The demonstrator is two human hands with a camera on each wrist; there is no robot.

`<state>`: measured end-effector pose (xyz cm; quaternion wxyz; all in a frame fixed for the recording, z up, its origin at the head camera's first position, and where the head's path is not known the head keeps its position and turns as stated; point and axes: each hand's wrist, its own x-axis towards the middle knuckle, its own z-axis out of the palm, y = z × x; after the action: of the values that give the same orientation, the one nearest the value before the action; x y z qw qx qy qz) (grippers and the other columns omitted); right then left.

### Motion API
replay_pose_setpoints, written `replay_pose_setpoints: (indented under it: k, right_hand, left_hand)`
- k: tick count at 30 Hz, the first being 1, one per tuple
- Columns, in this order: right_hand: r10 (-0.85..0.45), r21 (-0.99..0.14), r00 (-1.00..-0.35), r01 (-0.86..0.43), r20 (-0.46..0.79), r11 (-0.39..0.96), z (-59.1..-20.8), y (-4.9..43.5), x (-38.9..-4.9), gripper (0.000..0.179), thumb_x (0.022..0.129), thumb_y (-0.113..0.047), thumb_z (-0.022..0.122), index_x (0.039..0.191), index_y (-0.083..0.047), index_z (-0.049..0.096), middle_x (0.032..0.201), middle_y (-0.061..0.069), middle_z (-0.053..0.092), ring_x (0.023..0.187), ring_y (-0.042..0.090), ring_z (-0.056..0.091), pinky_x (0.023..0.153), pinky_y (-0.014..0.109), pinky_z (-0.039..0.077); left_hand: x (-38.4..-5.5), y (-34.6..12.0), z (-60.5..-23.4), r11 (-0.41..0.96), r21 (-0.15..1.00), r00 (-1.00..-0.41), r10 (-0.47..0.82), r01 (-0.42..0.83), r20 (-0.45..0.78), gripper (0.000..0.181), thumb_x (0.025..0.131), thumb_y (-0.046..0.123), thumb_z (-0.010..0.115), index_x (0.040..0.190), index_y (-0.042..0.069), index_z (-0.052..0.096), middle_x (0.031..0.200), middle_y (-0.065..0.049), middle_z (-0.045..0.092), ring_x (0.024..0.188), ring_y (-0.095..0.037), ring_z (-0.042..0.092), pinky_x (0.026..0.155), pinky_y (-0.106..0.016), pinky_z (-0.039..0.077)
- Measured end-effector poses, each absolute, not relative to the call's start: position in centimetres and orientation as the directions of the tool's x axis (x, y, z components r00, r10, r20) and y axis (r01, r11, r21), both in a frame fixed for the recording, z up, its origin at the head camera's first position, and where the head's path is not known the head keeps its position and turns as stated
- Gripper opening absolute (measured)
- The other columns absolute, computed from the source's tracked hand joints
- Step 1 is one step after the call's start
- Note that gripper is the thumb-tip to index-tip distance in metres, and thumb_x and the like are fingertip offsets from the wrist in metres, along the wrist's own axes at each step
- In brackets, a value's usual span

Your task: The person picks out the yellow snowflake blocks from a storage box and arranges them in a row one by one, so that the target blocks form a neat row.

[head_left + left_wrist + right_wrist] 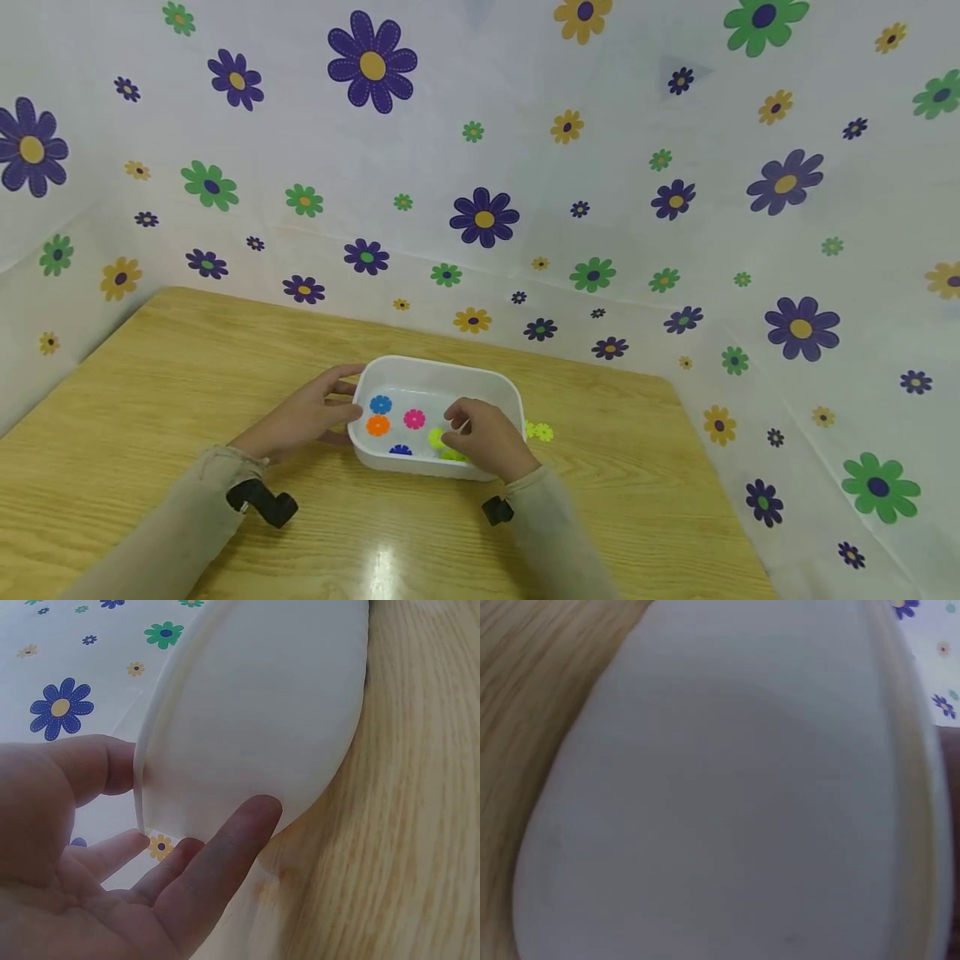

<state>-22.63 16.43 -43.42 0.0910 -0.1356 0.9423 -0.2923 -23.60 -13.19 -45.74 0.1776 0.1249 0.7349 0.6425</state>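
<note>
A white plastic basin [435,465] stands on the wooden table and holds flower-shaped plastic discs. My left hand [303,412] grips its left end, with the thumb at the rim and fingers against the outer wall [247,712]. Over the basin's right half is my right hand [487,433], its thumb and forefinger bent with a gap between them and no disc visible there. Beside its thumb lies a yellow disc [437,437], with more yellow discs [453,455] below. Farther left are a blue disc [381,404], an orange disc [378,425], a pink disc [414,419] and a dark blue disc [401,450].
Just outside the basin's right end, yellow discs [543,432] lie on the table [637,492]. A white flower-print sheet [420,158] hangs behind the table and along its sides. In the right wrist view, the basin's outer wall [705,787] hides the right hand's fingers.
</note>
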Motion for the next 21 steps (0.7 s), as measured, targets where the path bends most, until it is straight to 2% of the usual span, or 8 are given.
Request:
replay_pose_setpoints:
  k: [16, 21]
  right_hand:
    - [-0.286, -0.525, -0.934, -0.138, -0.213, 0.840, -43.8, 16.1, -23.4, 0.026, 0.090, -0.023, 0.081, 0.113, -0.013, 0.071, 0.096, -0.002, 0.069, 0.091, 0.017, 0.062, 0.088, 0.040, 0.057]
    - [-0.296, -0.515, -0.925, -0.138, -0.239, 0.846, -44.0, 16.1, -24.1, 0.025, 0.089, -0.025, 0.082, 0.111, -0.016, 0.072, 0.094, -0.004, 0.068, 0.090, 0.017, 0.061, 0.087, 0.036, 0.056]
  left_hand:
    - [-23.6, -13.3, -46.1, 0.145, 0.987, -0.904, 0.409, -0.074, -0.128, 0.068, 0.103, 0.011, 0.060, 0.163, 0.014, 0.026, 0.148, -0.029, 0.041, 0.120, -0.041, 0.061, 0.086, -0.048, 0.063]
    - [-23.7, -13.2, -45.9, 0.154, 0.986, -0.907, 0.403, -0.064, -0.122, 0.068, 0.103, 0.010, 0.060, 0.163, 0.014, 0.026, 0.149, -0.029, 0.041, 0.120, -0.041, 0.062, 0.086, -0.048, 0.063]
